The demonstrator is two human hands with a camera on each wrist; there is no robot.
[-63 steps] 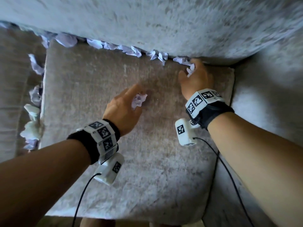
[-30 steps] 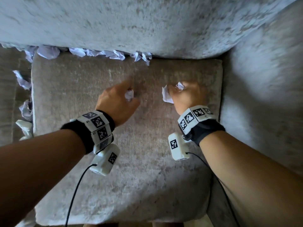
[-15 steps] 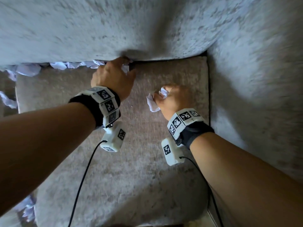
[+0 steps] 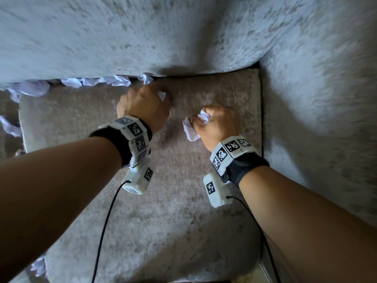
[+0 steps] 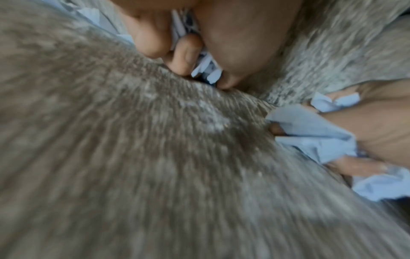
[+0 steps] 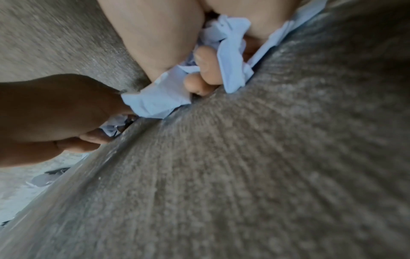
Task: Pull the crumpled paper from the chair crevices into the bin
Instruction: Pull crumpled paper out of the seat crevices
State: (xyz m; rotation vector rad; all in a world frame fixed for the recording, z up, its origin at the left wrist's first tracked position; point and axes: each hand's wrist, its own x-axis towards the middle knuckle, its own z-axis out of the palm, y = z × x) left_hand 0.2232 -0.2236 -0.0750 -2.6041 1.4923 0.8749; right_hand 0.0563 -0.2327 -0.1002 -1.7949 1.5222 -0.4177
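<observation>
Both hands are gathering: left hand (image 4: pixel 142 103) pinches a scrap (image 4: pixel 162 96), right hand (image 4: pixel 216 124) grips crumpled paper (image 4: pixel 190 129); more paper (image 4: pixel 98 81) fills the back crevice; next, find the unseen bin

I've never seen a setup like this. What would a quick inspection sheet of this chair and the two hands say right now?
Surface: grey seat cushion, plush, bare in the middle.
Job's things: crumpled paper wedged along the back crevice; more scraps in the left crevice; no bin in view.
Clutter: nothing seen.
Hands: left hand grips a small wad near the back crevice; right hand grips a larger wad over the cushion.
Cables: black cables run from the wrist cameras.
Surroundings: backrest above, armrest at right.
</observation>
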